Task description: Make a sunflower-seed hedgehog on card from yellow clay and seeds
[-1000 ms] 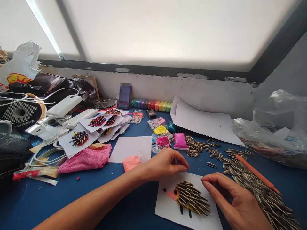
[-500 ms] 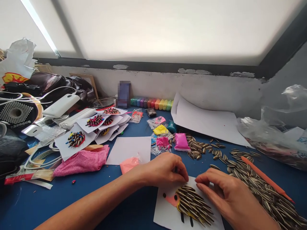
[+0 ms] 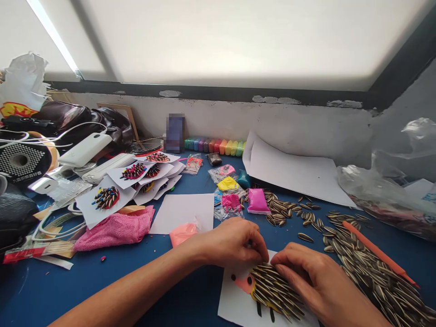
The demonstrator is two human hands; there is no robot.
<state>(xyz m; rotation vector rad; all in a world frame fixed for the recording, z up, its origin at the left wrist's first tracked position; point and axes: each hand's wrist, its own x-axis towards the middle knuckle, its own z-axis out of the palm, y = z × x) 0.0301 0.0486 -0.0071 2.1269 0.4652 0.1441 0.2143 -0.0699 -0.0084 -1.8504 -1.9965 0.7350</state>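
A hedgehog picture [image 3: 277, 290] made of striped sunflower seeds lies on a white card [image 3: 231, 304]. It has a pink clay face, dark eye and nose, a yellow clay edge and two dark legs. My left hand [image 3: 235, 243] is at the card's top edge, just above the hedgehog's head, its fingers curled closed. Whatever is in them is hidden. My right hand [image 3: 315, 272] covers the card's upper right side, thumb and fingers together at the upper row of seeds. I cannot make out anything between its fingertips.
Loose sunflower seeds [image 3: 371, 268] spread to the right, with an orange pen-like tool [image 3: 378, 250] on them. Clay packets [image 3: 259, 201], a blank card [image 3: 184, 209] and a pink cloth [image 3: 116, 229] lie ahead. Finished seed cards [image 3: 105, 200] pile up left; white sheets [image 3: 293, 170] stand behind.
My right hand has moved slightly left, its fingertips now over the hedgehog's upper seeds. My left hand stays nearly in place.
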